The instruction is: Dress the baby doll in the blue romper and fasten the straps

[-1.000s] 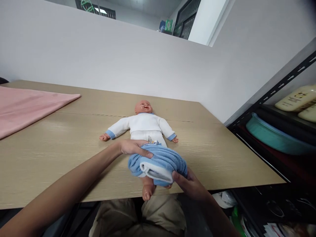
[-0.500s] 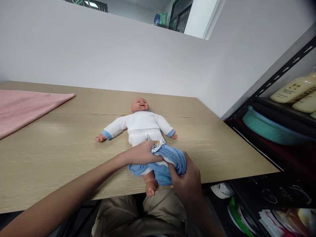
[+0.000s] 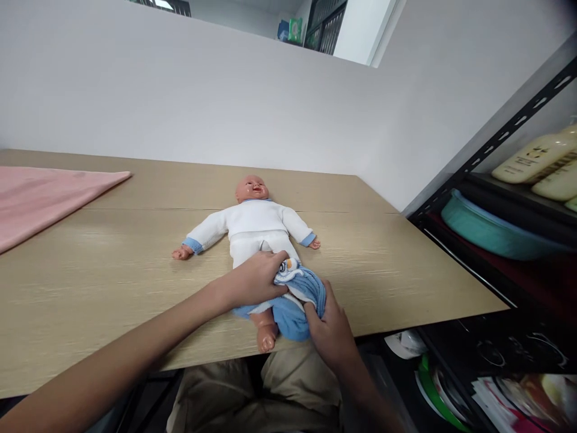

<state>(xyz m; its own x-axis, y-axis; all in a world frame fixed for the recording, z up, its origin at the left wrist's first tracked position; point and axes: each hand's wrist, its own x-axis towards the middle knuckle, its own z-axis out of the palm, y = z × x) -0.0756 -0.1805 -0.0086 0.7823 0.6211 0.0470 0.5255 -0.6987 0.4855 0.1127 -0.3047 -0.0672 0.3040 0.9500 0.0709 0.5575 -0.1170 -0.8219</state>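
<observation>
Left grip (image 3: 260, 278) and right grip (image 3: 332, 329) both pinch the bunched blue garment (image 3: 311, 284) over the baby doll (image 3: 258, 218), lower centre of frame; a hard tug could drag the doll off the tabletop (image 3: 406, 270).

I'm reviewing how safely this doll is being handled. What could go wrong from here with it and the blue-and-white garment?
The doll's bare foot lies right by the near edge of the table, so a tug that way might slide the doll partly off. The blue-and-white garment is bunched in folds between the left hand and right hand, so it could twist or snag.
</observation>
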